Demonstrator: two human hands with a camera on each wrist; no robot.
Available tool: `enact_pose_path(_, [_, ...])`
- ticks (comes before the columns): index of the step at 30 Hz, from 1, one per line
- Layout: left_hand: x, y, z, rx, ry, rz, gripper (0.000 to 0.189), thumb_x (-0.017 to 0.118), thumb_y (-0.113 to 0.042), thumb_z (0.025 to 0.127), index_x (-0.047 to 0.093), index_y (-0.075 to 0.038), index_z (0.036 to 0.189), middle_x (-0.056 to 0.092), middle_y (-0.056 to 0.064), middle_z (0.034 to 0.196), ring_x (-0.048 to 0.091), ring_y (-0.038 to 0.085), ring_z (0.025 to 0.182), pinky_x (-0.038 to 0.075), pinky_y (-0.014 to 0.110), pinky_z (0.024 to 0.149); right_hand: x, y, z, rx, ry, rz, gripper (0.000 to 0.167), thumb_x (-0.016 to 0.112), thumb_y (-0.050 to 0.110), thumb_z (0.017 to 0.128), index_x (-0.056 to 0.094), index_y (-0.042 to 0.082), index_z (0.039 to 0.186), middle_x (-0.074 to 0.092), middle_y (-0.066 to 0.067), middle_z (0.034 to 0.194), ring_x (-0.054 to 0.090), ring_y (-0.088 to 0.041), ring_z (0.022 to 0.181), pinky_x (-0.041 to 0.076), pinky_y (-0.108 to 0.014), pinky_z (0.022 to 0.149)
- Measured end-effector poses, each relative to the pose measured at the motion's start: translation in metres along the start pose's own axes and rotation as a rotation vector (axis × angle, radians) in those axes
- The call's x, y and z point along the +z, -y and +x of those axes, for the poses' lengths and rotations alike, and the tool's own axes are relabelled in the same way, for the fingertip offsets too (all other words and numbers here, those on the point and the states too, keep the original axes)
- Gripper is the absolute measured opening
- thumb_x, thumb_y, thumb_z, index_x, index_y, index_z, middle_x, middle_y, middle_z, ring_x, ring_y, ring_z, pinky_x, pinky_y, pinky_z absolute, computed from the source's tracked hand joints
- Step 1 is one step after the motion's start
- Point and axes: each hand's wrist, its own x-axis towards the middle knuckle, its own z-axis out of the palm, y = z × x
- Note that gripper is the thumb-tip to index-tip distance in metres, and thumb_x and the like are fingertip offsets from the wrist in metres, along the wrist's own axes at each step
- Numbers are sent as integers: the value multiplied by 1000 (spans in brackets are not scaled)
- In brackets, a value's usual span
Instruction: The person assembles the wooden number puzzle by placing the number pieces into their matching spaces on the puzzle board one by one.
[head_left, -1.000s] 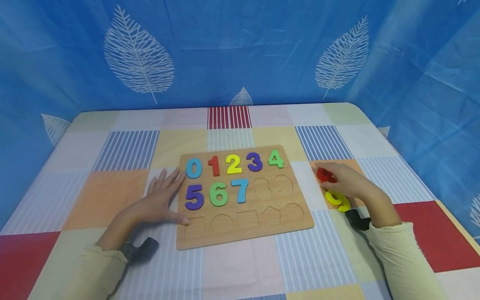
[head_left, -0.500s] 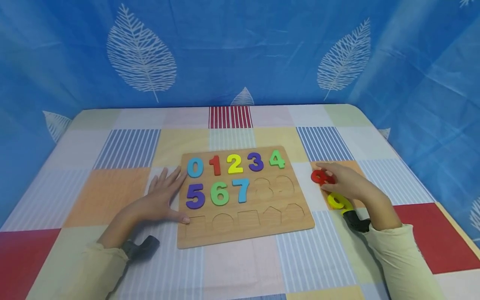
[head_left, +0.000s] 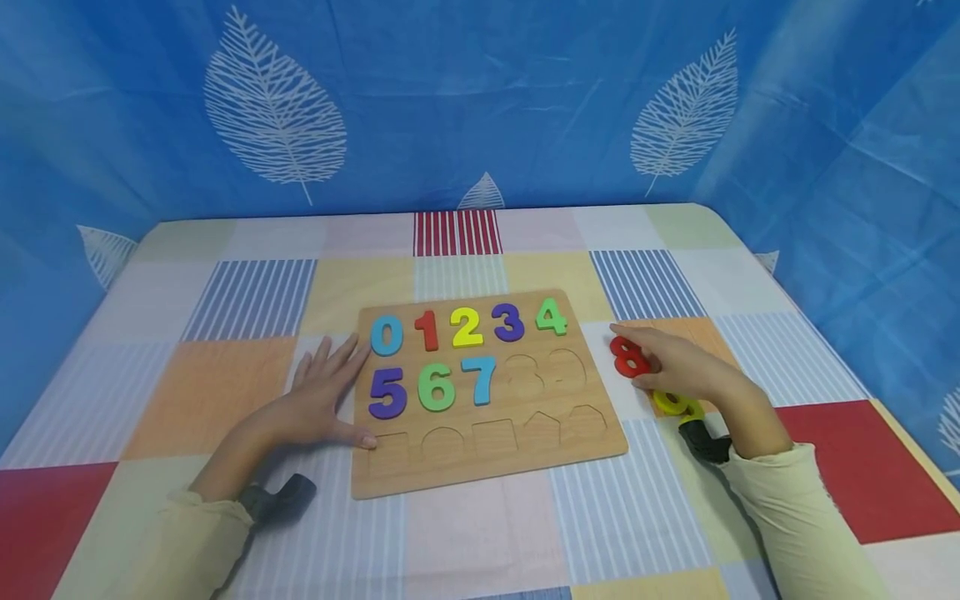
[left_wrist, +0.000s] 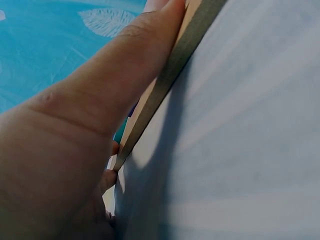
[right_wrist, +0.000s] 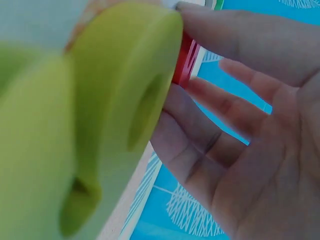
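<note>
My right hand (head_left: pixel 678 364) pinches a red number 8 (head_left: pixel 628 357) between thumb and fingers, to the right of the wooden puzzle board (head_left: pixel 480 471). In the right wrist view the red 8 (right_wrist: pixel 185 60) shows between the fingertips, partly hidden behind a yellow number 9 (right_wrist: pixel 115 100). That yellow 9 (head_left: pixel 675 406) lies on the cloth beneath the right hand and wrist. My left hand (head_left: pixel 318 404) rests spread at the board's left edge, its thumb on the lower left corner area. The left wrist view shows the thumb (left_wrist: pixel 125 65) lying along the board's edge (left_wrist: pixel 160 90).
Coloured numbers 0 to 7 sit in the board's upper two rows, among them a blue 7 (head_left: pixel 480 379). Outlined recesses (head_left: pixel 525 377) follow beside it, with shape outlines (head_left: pixel 495 436) below. A patchwork cloth (head_left: pixel 480 550) covers the table; a blue leaf-print curtain (head_left: pixel 480 100) hangs behind.
My right hand has shifted slightly left with the red 8, which has turned so its figure shows upright. The yellow 9 stays on the cloth. My left hand keeps its place on the board.
</note>
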Motion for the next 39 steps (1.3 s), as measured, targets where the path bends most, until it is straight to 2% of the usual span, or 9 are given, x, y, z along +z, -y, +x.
enact_pose_path(6, [0, -1, -1, -14, 1, 3, 123, 74, -61, 58, 8, -7, 147, -3, 20, 153, -19, 43, 136, -13, 61, 105, 1, 3, 0, -12, -26, -27, 66, 68, 8, 80, 36, 0, 137, 45, -24, 131, 47, -33, 107, 47, -51, 88])
enact_pose_path(14, [1, -2, 0, -19, -2, 12, 123, 74, -62, 58, 8, -7, 147, -2, 20, 153, -18, 43, 136, -12, 61, 106, 3, 13, 1, -65, -58, -54, 64, 71, 13, 78, 42, 1, 134, 50, -21, 126, 50, -28, 100, 48, -47, 86])
enact_pose_path(23, [1, -1, 0, -18, 2, 10, 123, 74, -61, 58, 9, -7, 147, -3, 19, 153, -18, 43, 136, -12, 61, 105, 8, 32, 8, -149, -60, -83, 62, 72, 15, 77, 46, 1, 131, 52, -17, 126, 49, -31, 114, 44, -50, 93])
enact_pose_path(28, [1, 0, 0, -18, -1, 8, 123, 74, -61, 58, 8, -8, 147, -4, 18, 153, -19, 42, 136, -12, 61, 106, 7, 47, 15, -206, -53, -85, 62, 72, 16, 77, 46, 2, 132, 51, -17, 128, 51, -30, 114, 45, -48, 93])
enact_pose_path(34, [2, 2, 1, -11, -3, 11, 123, 73, -63, 58, 7, -10, 148, -4, 18, 153, -19, 42, 136, -12, 61, 106, 8, 66, 23, -258, -15, -84, 61, 70, 16, 79, 45, 3, 133, 51, -17, 128, 52, -29, 110, 48, -46, 89])
enact_pose_path(39, [3, 3, 1, 3, -6, 5, 122, 74, -61, 59, 7, -9, 148, -4, 18, 153, -19, 42, 136, -12, 62, 105, 12, 84, 29, -278, 29, -84, 61, 69, 19, 80, 44, 7, 134, 46, -17, 134, 47, -32, 119, 46, -47, 92])
